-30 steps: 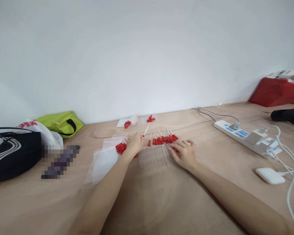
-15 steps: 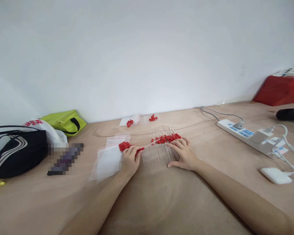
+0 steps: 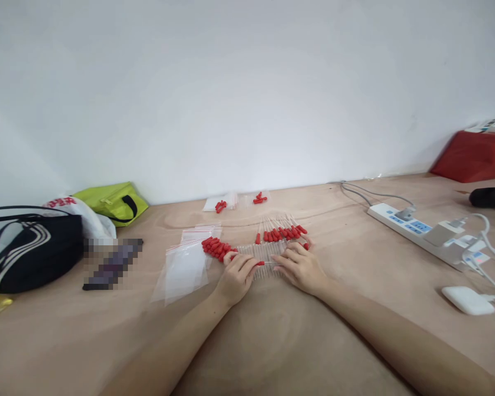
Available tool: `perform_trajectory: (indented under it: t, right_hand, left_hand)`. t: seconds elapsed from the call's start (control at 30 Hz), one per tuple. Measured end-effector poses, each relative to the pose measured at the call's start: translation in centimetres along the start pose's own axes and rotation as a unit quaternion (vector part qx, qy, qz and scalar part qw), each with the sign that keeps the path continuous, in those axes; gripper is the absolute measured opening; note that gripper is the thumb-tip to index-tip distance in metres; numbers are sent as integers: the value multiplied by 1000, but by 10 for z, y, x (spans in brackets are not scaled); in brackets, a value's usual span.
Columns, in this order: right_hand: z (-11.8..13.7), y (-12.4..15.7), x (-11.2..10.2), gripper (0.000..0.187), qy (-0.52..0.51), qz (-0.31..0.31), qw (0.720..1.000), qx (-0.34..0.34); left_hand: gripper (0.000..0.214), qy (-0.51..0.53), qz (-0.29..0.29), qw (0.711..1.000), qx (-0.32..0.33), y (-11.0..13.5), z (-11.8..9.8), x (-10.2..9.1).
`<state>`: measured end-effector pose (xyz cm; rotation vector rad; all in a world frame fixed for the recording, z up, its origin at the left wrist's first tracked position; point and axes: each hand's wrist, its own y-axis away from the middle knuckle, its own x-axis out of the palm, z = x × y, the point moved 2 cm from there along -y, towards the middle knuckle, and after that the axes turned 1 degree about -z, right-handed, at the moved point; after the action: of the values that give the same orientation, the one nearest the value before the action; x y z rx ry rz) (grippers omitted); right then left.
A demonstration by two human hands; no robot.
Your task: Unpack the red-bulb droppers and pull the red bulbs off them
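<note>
My left hand [image 3: 238, 275] is closed in a pinch on a red rubber bulb [image 3: 260, 263]. A thin clear tube runs from this bulb toward my right hand [image 3: 301, 268], whose thumb and fingers pinch its other end. Below both hands lies a row of clear glass tubes [image 3: 247, 252]. Behind them, several glass droppers [image 3: 282, 234] lie side by side, their red bulbs pointing toward me. Loose red bulbs [image 3: 215, 247] are heaped beside my left hand, partly over clear zip bags [image 3: 185, 269]. Another red bulb [image 3: 306, 246] shows by my right fingers.
Two small bags with red bulbs [image 3: 220, 207] lie near the wall. At left are a black bag [image 3: 33, 253], a green pouch [image 3: 111, 203] and a blurred-out dark object [image 3: 113, 265]. A power strip [image 3: 412, 228] with cables and a white charger [image 3: 468, 300] sit at right.
My left hand has moved right with a red bulb and tube, now level between both hands. My right hand has gone from spread fingers over the tubes to a pinch. The view shifted slightly.
</note>
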<state>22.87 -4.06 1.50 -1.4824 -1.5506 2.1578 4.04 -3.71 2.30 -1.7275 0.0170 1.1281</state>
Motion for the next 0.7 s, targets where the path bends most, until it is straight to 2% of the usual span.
perform_trajectory:
  t: [0.17,0.37,0.7]
  right_hand:
    - [4,1,7,17,5,18,1000,-7]
    - [6,1,-1,18,-17,20,999,-29]
    - [7,2,-7,19,-46,5,998,-37]
  left_hand:
    - [13,-16,25,1000,-4,-2,-3,-1]
    - [14,-3,51,999,11,-1,-4,-5]
    - [18,18,31,998,60,0,-7,-9]
